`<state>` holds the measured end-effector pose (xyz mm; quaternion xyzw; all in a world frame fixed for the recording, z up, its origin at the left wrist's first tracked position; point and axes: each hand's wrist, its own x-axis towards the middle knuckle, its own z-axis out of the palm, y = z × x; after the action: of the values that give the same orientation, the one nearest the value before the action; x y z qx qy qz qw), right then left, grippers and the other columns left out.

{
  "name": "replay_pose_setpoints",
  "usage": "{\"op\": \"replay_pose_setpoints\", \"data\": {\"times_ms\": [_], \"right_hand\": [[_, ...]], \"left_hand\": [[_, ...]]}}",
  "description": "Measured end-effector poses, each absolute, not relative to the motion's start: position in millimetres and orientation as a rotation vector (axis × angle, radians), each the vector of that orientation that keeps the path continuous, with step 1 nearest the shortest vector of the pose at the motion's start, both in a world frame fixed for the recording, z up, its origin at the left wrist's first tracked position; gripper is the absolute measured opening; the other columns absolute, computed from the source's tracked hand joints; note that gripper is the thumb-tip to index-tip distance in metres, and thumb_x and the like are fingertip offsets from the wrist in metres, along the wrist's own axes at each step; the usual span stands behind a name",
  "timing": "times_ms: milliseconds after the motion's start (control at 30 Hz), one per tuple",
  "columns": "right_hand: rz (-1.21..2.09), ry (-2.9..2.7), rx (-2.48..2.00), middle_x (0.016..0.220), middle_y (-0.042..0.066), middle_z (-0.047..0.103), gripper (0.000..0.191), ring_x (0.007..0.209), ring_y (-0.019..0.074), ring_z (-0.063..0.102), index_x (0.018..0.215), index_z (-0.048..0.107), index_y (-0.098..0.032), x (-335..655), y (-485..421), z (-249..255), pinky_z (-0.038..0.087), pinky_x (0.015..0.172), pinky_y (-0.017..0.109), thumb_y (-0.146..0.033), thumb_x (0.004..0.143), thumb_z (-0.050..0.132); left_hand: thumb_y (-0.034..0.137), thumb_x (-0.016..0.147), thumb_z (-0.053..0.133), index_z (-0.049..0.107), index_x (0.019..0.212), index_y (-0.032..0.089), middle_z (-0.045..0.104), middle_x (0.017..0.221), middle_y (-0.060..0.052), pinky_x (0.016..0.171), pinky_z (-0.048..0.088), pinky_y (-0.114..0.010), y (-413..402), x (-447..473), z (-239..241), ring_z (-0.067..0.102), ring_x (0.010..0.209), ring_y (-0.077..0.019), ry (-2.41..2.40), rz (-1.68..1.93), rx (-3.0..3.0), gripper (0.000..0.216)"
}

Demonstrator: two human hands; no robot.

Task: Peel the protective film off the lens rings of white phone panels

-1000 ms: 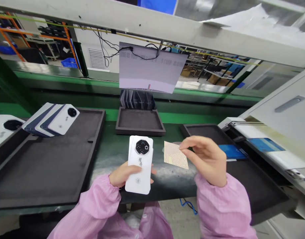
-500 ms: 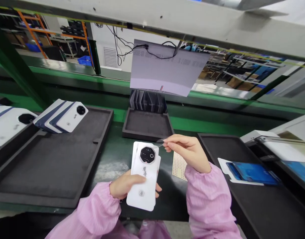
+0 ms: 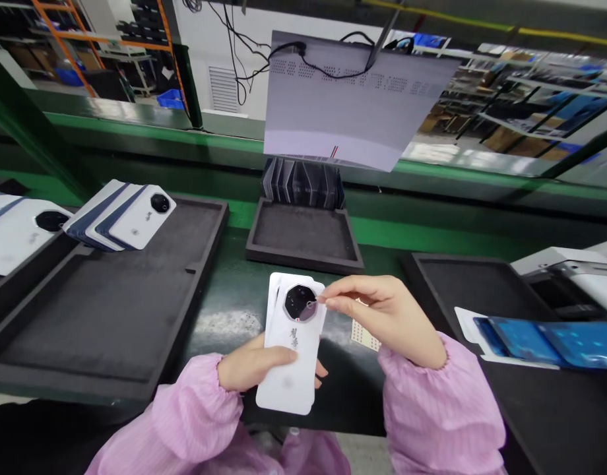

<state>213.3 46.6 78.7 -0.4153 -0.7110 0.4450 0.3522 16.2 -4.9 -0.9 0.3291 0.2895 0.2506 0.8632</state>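
You have two grips: the left grip (image 3: pixel 247 367) and the right grip (image 3: pixel 383 313). In the left you count at least two white panels (image 3: pixel 286 386), the front one bearing one black lens plate (image 3: pixel 296 300); in the right, one clear film (image 3: pixel 309 311). You see one worktop (image 3: pixel 229 310), one dotted sheet (image 3: pixel 364 336) and at least three dark trays (image 3: pixel 110 323). You find at least two blue pieces (image 3: pixel 526 340) to the right, one pale hanging panel (image 3: pixel 343 105) far off, and dark sheets (image 3: pixel 303 183) packed too tightly to count.

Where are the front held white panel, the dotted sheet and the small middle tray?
Front white panel (image 3: pixel 306 353), head view: its plain face.
Dotted sheet (image 3: pixel 363 336), head view: uncovered lower part.
Small middle tray (image 3: pixel 306 231), head view: bare floor.
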Motion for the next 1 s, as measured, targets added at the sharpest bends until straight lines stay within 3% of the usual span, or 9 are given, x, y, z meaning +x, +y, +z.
{"op": "replay_pose_setpoints", "data": {"times_ms": [100,267,1000], "right_hand": [[1.062,-1.846,-1.026,0.087,0.005,0.069,0.009,0.078,0.0169,0.064,0.078,0.070,-0.019,212.7,50.0,76.7,0.053,0.066,0.028,-0.022,0.078,0.062],[1.063,-1.860,-1.036,0.080,0.003,0.069,0.009,0.074,0.0154,0.064,0.080,0.071,-0.019,209.2,53.4,72.7,0.052,0.065,0.027,-0.019,0.078,0.062],[0.837,-1.979,-1.112,0.079,0.002,0.067,0.011,0.070,0.0137,0.061,0.081,0.066,-0.019,195.0,57.9,58.2,0.049,0.062,0.026,-0.014,0.080,0.057]], "left_hand": [[0.022,0.077,0.051,0.066,0.102,0.009,0.068,0.100,-0.016,0.072,0.053,-0.033,-5.1,16.7,-1.7,0.066,0.085,-0.0244,0.608,0.522,0.681,0.031],[0.022,0.078,0.053,0.064,0.105,0.010,0.068,0.099,-0.016,0.074,0.052,-0.036,-5.6,16.7,-2.9,0.066,0.085,-0.0252,0.599,0.525,0.650,0.032],[0.020,0.078,0.052,0.065,0.100,0.009,0.068,0.100,-0.016,0.073,0.052,-0.034,-2.9,16.6,1.0,0.066,0.086,-0.0244,0.613,0.511,0.613,0.028]]}}
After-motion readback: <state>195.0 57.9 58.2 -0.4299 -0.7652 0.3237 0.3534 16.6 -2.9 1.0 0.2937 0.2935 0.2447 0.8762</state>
